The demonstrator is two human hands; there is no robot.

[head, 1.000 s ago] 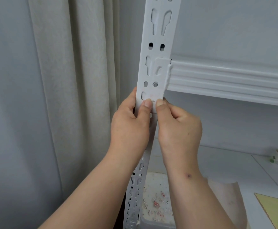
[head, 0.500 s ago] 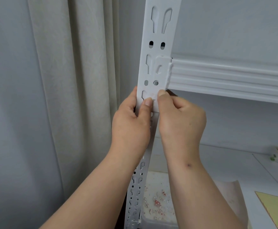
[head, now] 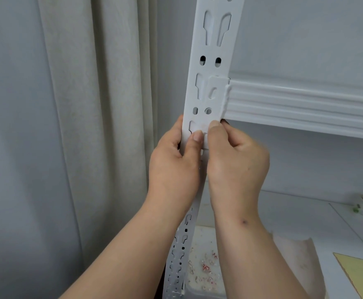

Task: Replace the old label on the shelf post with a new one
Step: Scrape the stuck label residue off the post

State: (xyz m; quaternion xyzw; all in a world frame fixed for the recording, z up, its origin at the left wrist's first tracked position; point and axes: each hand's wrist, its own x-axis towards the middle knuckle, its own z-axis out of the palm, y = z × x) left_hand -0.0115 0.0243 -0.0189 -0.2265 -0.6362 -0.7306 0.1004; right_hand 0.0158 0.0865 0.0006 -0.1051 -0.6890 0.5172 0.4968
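Left hand (head: 174, 167) grips the white perforated metal post (head: 210, 67) at frame centre, thumb flat on its face. Right hand (head: 236, 162) pinches a pale label (head: 201, 127) there. Ribbed white beam (head: 301, 104) right; cream curtain (head: 94, 104) left.

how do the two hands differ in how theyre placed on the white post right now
The left hand wraps the shelf post from its left edge, thumb flat on the front; the right hand comes from the right, thumb pressing higher, beside the shelf beam. The left thumb's nail faces the camera; the right thumb's shows less. Both thumbs press the post's front face.
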